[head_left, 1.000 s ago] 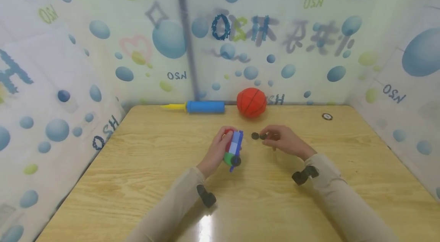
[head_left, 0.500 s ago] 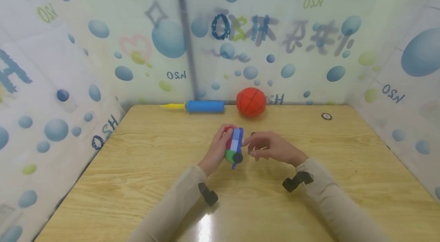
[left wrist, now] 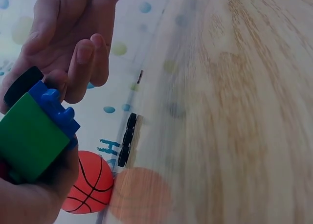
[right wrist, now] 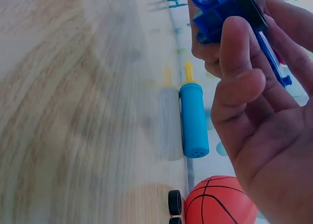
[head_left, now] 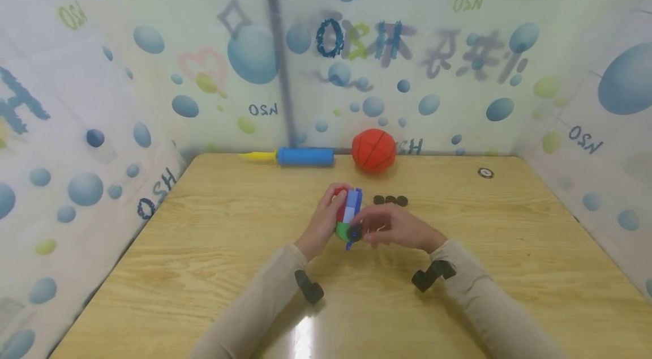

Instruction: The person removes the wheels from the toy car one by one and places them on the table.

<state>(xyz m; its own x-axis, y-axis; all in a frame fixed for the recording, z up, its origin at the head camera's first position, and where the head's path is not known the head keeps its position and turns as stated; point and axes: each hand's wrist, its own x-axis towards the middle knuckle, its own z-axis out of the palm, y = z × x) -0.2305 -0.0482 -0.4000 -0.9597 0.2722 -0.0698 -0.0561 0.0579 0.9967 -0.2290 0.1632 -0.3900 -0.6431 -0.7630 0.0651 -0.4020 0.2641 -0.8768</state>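
Note:
My left hand grips a toy car of building bricks, with red, light blue, dark blue and green parts. A black wheel sits at its near end, beside the green brick. Blue fittings stick out next to that wheel in the left wrist view. My right hand has its fingertips at the wheel, index finger above and thumb below, pinching it. The other fingers are loosely curled in the right wrist view. Behind the right hand, three black wheels lie in a row on the table.
A blue hand pump with a yellow nozzle lies along the table's back edge. Beside it sits a red toy basketball. A small round chip lies at the back right. Patterned curtains surround the wooden table.
My right hand has moved left and toward me, from the loose wheels to the wheel on the toy car. Three loose wheels now show behind it. The left hand keeps its grip.

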